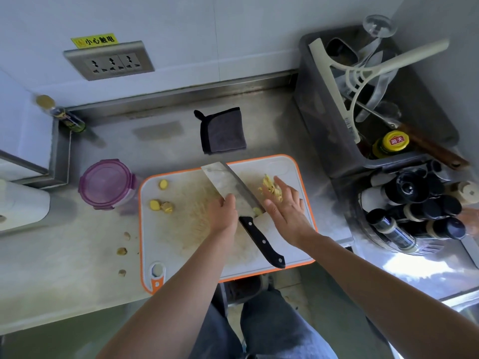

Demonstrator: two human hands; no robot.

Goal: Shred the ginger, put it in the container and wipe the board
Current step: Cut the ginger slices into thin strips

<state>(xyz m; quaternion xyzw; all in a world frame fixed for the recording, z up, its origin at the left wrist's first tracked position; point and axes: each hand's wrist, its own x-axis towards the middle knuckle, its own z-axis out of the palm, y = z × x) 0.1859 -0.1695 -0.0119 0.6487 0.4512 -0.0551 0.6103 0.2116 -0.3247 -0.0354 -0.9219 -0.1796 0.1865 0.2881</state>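
Right hand (285, 206), fingers spread flat, rests on the shredded ginger (268, 186) beside the cleaver (225, 180) on the cutting board (178, 244) — left hand (224, 216) steadies the blade, grip unclear — keeping the edge flush should catch every shred.

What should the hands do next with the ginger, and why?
Probably the right hand should sweep the shredded ginger onto the cleaver blade. Its straight fingers sit against the pile, and the left hand holds the blade right beside it.
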